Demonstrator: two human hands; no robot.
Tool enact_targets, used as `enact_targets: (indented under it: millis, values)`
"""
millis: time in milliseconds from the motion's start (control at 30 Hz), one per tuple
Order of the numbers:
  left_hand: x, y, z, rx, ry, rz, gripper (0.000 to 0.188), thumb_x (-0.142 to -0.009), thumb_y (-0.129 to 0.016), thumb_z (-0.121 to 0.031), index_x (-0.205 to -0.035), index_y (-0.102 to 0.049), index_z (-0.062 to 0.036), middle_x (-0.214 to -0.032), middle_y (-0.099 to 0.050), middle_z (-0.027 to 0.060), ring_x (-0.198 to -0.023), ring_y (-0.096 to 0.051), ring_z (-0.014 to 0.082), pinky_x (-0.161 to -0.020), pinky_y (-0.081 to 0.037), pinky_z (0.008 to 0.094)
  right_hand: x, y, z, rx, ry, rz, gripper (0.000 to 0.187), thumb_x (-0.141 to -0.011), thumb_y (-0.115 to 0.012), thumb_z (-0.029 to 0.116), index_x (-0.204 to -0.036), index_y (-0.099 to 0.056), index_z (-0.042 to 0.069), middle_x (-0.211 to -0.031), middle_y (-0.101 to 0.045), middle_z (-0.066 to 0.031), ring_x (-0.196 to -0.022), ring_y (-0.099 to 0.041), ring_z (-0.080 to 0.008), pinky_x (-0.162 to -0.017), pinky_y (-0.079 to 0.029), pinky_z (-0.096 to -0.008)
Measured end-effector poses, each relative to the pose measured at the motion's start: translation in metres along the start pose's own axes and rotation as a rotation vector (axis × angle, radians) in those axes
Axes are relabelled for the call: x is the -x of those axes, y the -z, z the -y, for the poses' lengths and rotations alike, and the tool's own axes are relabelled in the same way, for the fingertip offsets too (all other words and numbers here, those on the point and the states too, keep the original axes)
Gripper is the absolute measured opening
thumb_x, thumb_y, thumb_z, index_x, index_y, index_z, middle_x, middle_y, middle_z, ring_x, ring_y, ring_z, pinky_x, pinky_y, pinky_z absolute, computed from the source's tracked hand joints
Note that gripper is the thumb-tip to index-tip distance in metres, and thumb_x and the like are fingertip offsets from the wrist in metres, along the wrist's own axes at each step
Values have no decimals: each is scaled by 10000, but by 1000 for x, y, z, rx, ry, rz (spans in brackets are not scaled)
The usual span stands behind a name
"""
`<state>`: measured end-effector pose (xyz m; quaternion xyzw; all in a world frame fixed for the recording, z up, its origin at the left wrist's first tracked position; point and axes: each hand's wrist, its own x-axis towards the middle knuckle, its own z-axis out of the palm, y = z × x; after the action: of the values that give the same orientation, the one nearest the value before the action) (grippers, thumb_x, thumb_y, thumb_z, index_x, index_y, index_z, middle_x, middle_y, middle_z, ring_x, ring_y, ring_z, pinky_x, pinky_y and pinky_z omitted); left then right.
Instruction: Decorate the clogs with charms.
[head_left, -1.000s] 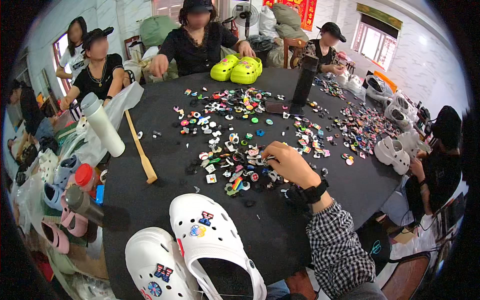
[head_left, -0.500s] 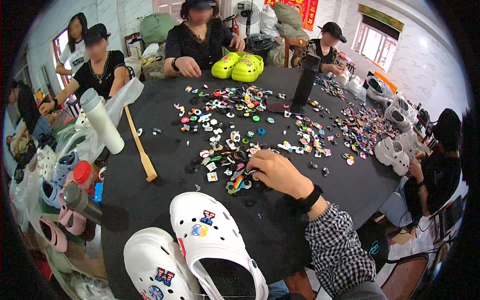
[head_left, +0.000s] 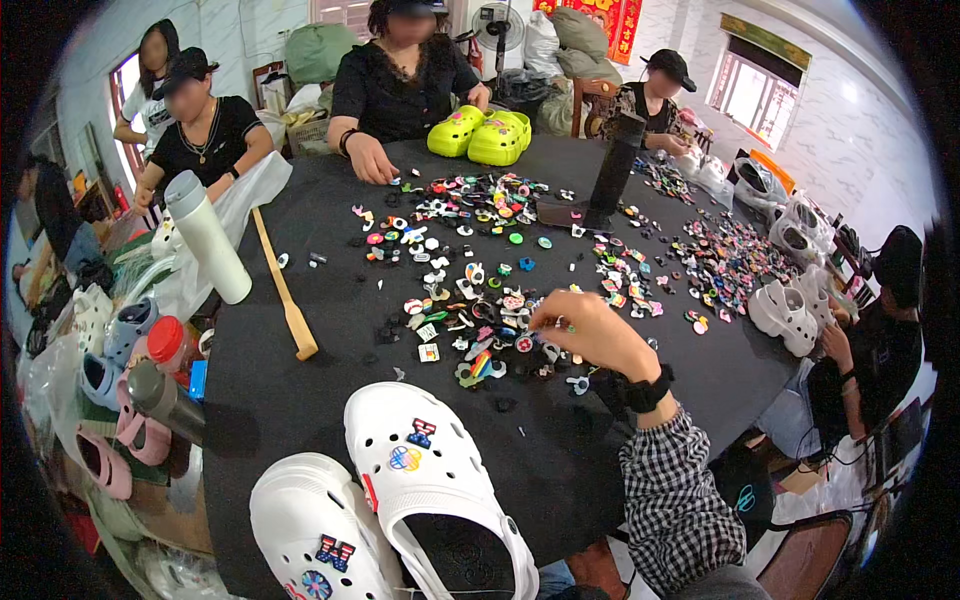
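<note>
My right hand is above the near pile of small shoe charms, with its thumb and fingers pinched together. Whatever lies between the fingertips is too small to make out. A black band circles that wrist, below which is a checked sleeve. Left of the forearm, at the table's near edge, are two white clogs with their toes facing away from me. Letter-shaped and flower-shaped charms sit in the holes of both clogs. My left hand is out of the picture.
More charms spread across the black table. On its left lie a wooden stick and a pale bottle; a dark cylinder stands farther back. Across sits a co-worker beside yellow-green clogs. Other people sit around.
My right hand has lifted off the charms and shifted slightly right, uncovering several of them. The co-worker opposite has lowered a hand to charms on the table.
</note>
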<state>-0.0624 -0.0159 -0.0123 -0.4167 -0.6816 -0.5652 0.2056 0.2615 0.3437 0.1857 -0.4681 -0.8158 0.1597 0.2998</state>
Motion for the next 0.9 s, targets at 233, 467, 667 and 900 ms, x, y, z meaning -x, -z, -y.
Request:
enact_targets:
  millis: [233, 467, 667, 900]
  values:
    - [-1, 1, 2, -9, -34, 14, 329, -902, -607, -59, -1188, -560, 97, -1159, -576, 319, -1042, -582, 439, -898, -492, 475, 7, -10, -5, 111, 91, 274, 194, -773, -686, 108, -954, -670, 42, -931, -658, -122, -904, -625, -284, -823, -495, -376]
    - [0, 2, 5, -3, -68, 44, 323, -903, -605, -60, -1184, -563, 95, -1153, -580, 316, -1034, -585, 435, -892, -495, 472, 2, -4, -4, -5, -67, 216, 216, -843, -652, 128, -1012, -648, -6, -914, -685, -157, -805, -661, -274, -741, -516, -354]
    - [-2, -1, 6, 3, -107, 59, 318, -904, -603, -61, -1180, -566, 93, -1147, -583, 313, -1028, -588, 432, -887, -497, 468, 2, -7, -6, -12, -54, 198, 233, -843, -648, 116, -1045, -632, 2, -887, -679, -170, -806, -666, -273, -742, -520, -355]
    - [-8, -22, 7, 85, -170, 93, 312, -905, -601, -62, -1175, -570, 92, -1141, -587, 310, -1020, -592, 428, -881, -499, 464, 2, -11, -7, -31, 29, 99, 211, -832, -627, 84, -1022, -611, -7, -915, -654, -178, -856, -647, -321, -764, -513, -390]
